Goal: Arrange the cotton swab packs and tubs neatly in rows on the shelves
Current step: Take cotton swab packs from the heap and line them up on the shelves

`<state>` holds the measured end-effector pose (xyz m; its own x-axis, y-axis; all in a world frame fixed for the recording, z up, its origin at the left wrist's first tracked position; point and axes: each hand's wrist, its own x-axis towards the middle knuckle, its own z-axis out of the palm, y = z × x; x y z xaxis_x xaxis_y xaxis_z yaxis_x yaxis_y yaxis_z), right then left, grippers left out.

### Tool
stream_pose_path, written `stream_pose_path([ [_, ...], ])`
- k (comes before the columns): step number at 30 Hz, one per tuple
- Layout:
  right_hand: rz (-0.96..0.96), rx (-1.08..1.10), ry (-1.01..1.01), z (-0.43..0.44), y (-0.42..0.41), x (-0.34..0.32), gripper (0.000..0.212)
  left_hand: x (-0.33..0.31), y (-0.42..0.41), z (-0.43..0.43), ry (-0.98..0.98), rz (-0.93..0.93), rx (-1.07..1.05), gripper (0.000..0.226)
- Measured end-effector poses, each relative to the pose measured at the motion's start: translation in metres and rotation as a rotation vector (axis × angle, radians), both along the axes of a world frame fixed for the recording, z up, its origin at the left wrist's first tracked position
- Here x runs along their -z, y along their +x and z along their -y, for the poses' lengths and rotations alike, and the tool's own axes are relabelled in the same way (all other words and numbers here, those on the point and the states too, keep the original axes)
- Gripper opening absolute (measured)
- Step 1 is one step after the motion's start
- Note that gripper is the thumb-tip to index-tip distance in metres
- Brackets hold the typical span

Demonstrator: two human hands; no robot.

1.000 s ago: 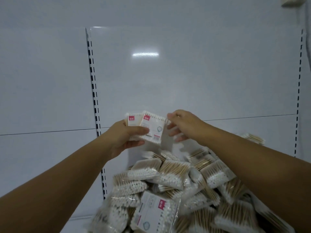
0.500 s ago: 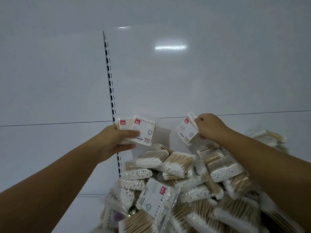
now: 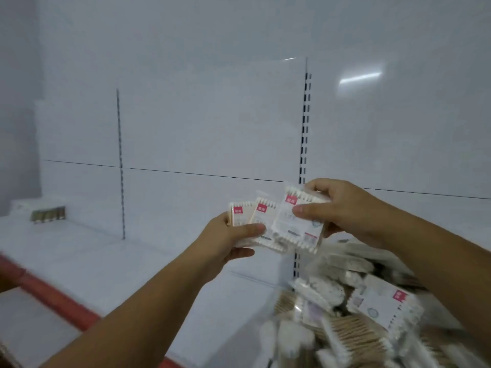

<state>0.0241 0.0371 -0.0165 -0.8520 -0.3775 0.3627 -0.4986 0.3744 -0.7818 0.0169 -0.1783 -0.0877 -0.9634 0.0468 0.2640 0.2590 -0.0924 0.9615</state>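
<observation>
Left hand grips two fanned clear-plastic cotton swab packs with red labels, right hand pinches a third such pack overlapping them, above white metal shelf; loose heap of swab packs lower right.

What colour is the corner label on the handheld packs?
Pinkish red, on white card; head view, clearest on the pack in the right hand.

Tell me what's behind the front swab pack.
Two more packs fanned behind it in the left hand; the right hand holds the front pack. Any further ones are hidden.
</observation>
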Motion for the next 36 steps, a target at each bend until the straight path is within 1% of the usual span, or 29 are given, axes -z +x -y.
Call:
stream_pose_path([
  [3, -0.086, -0.019, 0.078, 0.092, -0.011, 0.015, 0.017, 0.023, 0.024, 0.085, 0.119, -0.036, -0.185, 0.035],
  [6, -0.034, -0.152, 0.161, 0.198, -0.019, 0.037, 0.02, 0.055, 0.054, 0.174, 0.195, -0.025, -0.35, 0.036],
  [8, -0.014, -0.226, 0.147, 0.268, -0.018, 0.054, 0.021, 0.073, 0.073, 0.231, 0.23, 0.0, -0.446, 0.043],
  [11, 0.02, -0.297, 0.038, 0.362, -0.014, 0.08, 0.025, 0.088, 0.095, 0.306, 0.327, 0.03, -0.555, 0.05],
  [14, 0.122, -0.363, -0.092, 0.441, -0.015, 0.098, 0.028, 0.093, 0.108, 0.371, 0.388, 0.049, -0.626, 0.056],
  [17, 0.2, -0.394, -0.222, 0.511, -0.017, 0.112, 0.032, 0.1, 0.111, 0.427, 0.386, 0.072, -0.656, 0.058],
  [21, 0.284, -0.299, -0.505, 0.591, -0.02, 0.145, 0.044, 0.113, 0.108, 0.495, 0.367, 0.104, -0.652, 0.053],
  [24, 0.377, -0.332, -0.623, 0.65, -0.031, 0.165, 0.05, 0.115, 0.097, 0.552, 0.344, 0.098, -0.711, 0.053],
  [25, 0.411, -0.359, -0.645, 0.67, -0.035, 0.168, 0.048, 0.113, 0.093, 0.571, 0.328, 0.092, -0.731, 0.053],
  [28, 0.487, -0.476, -0.633, 0.733, -0.048, 0.174, 0.029, 0.106, 0.079, 0.625, 0.319, 0.072, -0.8, 0.053],
  [30, 0.495, -0.539, -0.595, 0.774, -0.052, 0.175, 0.029, 0.107, 0.074, 0.659, 0.332, 0.058, -0.841, 0.053],
  [33, 0.519, -0.592, -0.581, 0.832, -0.06, 0.173, 0.037, 0.11, 0.07, 0.717, 0.354, 0.048, -0.883, 0.054],
  [36, 0.58, -0.637, -0.566, 0.888, -0.071, 0.183, 0.027, 0.12, 0.063, 0.771, 0.365, 0.064, -0.916, 0.052],
])
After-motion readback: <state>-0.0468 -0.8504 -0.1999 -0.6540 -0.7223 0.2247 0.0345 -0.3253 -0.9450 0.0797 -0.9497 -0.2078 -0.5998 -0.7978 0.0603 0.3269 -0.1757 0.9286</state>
